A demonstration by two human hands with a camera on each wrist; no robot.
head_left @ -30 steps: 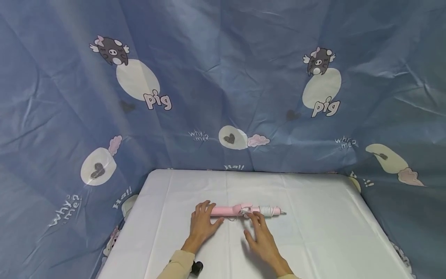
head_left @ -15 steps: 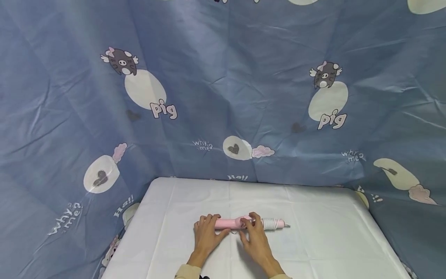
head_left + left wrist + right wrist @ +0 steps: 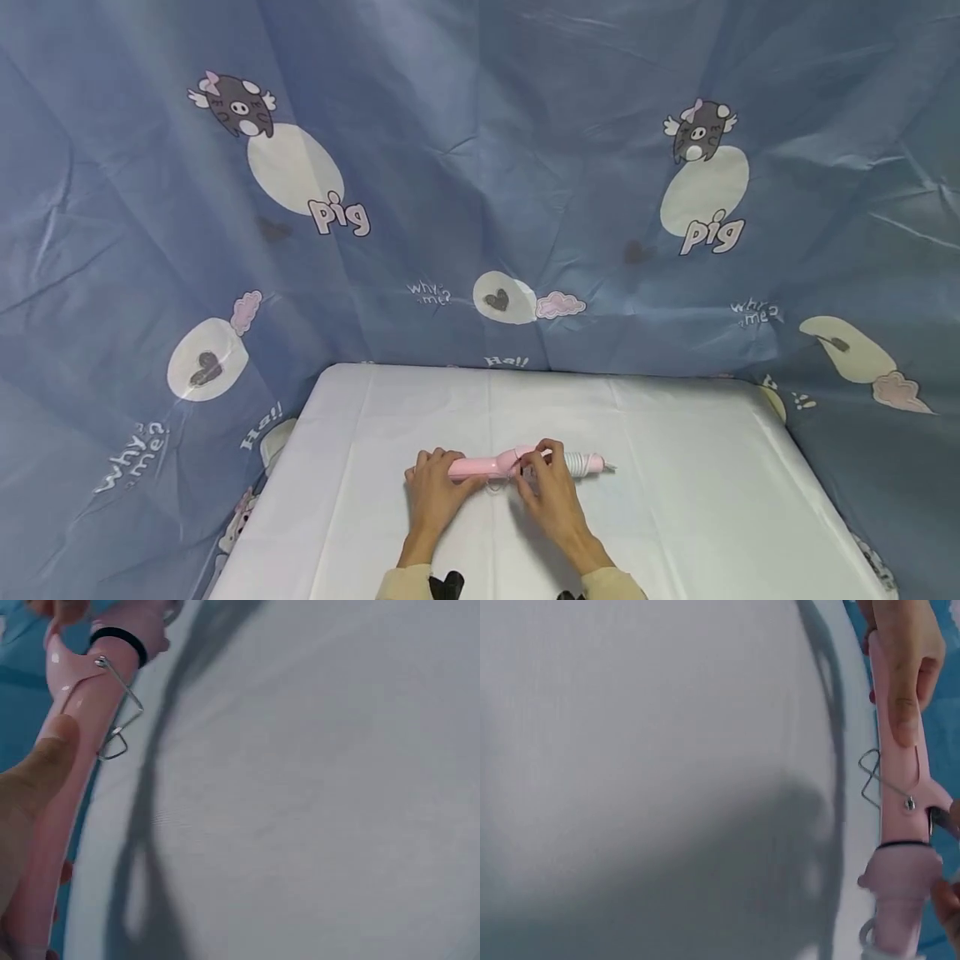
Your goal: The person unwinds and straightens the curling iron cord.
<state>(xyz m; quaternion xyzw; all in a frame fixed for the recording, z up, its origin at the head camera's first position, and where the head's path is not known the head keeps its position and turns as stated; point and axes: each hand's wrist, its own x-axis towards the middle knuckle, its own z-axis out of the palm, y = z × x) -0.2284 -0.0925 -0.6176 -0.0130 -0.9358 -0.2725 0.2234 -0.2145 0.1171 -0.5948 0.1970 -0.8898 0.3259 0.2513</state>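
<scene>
**Trainee:** What stood nearest the operator?

**Instructor:** The sleeves (image 3: 405, 585), then two bare hands. The left hand (image 3: 435, 497) was clamped on the barrel (image 3: 471, 469) of the pink curling iron (image 3: 507, 462), thumb against one side, fingers round the other. The right hand (image 3: 557, 498) had its fingers curled on the iron at the lever (image 3: 936, 795); how firmly, I could not tell.

**Trainee:** Which step was in hand?

**Instructor:** In my judgement, the left hand was steadying the barrel while the right fingers worked at the lever. The next move probably called for a firm left hold and a controlled right pinch.

**Trainee:** Where did the iron lie relative to the fingers?

**Instructor:** Across the bench (image 3: 690, 500), its barrel within the left grip, its lever section at the right fingertips. The wire stand (image 3: 139, 711) projected between the hands. The white coil (image 3: 577, 465) and metal prongs (image 3: 609, 468) lay beyond the right hand.

**Trainee:** And farthest?

**Instructor:** A blue patterned curtain (image 3: 420, 142) stood behind the bench.
</scene>
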